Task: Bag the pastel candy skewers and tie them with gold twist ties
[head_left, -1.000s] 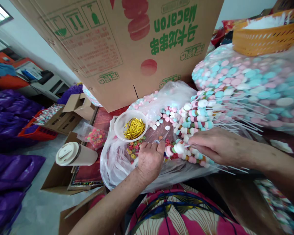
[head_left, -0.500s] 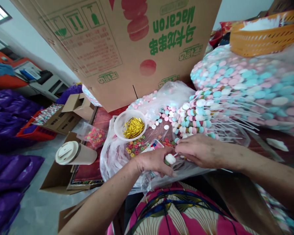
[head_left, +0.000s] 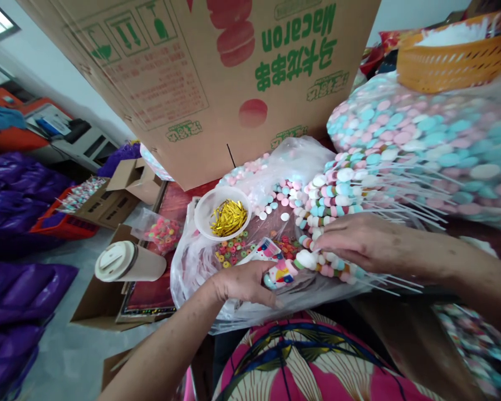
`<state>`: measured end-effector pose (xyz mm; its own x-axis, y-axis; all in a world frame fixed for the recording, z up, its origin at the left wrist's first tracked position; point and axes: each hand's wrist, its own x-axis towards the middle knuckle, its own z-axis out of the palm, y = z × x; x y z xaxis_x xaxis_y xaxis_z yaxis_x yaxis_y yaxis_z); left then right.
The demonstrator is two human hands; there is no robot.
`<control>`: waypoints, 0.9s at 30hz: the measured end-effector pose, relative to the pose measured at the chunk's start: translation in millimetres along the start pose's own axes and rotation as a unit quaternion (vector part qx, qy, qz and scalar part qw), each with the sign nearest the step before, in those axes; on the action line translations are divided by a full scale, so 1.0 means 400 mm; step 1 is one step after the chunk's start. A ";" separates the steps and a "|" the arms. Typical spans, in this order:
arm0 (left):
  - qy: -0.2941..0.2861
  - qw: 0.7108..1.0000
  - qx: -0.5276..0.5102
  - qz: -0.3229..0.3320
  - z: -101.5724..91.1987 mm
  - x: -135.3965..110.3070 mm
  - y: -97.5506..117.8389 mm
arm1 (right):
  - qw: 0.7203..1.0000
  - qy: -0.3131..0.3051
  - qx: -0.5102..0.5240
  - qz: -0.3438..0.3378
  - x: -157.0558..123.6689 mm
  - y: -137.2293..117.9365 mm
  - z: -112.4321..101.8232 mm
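My left hand (head_left: 246,285) grips a small printed plastic bag (head_left: 284,272) with coloured dots, between thumb and fingers. One end of a candy skewer (head_left: 307,258) with white, green and pink pieces is inside the bag's mouth. The fingertips of my right hand (head_left: 365,240) are closed at the skewer's stick end, which they mostly hide. Beside and beneath that hand lies a pile of finished-looking candy skewers (head_left: 338,192), white sticks pointing right. More printed bags (head_left: 264,249) lie flat just beyond my left hand.
A clear bowl (head_left: 200,217) holds gold twist ties. Ring candies (head_left: 229,253) and loose round candies (head_left: 286,192) lie on plastic sheeting. A large carton (head_left: 217,122) stands behind; a big candy bag (head_left: 434,145) and orange basket (head_left: 455,61) are at right. A lidded cup (head_left: 146,262) stands left.
The skewer's candy end has gone into the printed bag. My left hand has shifted left with the bag; my right hand has moved slightly right and up.
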<state>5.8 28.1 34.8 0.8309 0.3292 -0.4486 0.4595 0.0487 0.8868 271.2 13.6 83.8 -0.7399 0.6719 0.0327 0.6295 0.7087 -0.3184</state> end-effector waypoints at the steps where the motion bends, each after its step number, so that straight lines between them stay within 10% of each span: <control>1: 0.009 0.999 -0.038 -0.002 -0.001 0.001 0.001 | 1.000 0.012 -0.013 -0.018 0.000 -0.004 0.002; 7: 0.019 0.990 -0.129 -0.056 0.017 0.013 0.011 | 0.995 0.064 -0.015 -0.080 0.011 -0.028 0.059; 14: -0.003 0.990 -0.122 -0.072 0.019 0.031 0.021 | 0.998 -0.016 0.016 -0.054 0.058 -0.050 0.081; 18: 0.130 0.991 -0.009 -0.011 0.028 0.015 0.013 | 0.996 -0.068 0.055 0.019 0.053 -0.032 0.057; 23: 0.270 0.919 0.282 -0.054 0.061 -0.017 0.000 | 0.990 -0.072 0.097 0.067 0.028 -0.014 0.053; 27: 0.165 0.972 0.165 0.021 0.046 -0.033 -0.007 | 0.998 -0.029 0.046 0.022 0.016 -0.010 0.056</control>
<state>-0.7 6.5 36.1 0.7297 0.6120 -0.3050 0.5489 -0.2582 0.7950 258.6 10.4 63.9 -0.7270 0.6855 -0.0378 0.6385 0.6548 -0.4045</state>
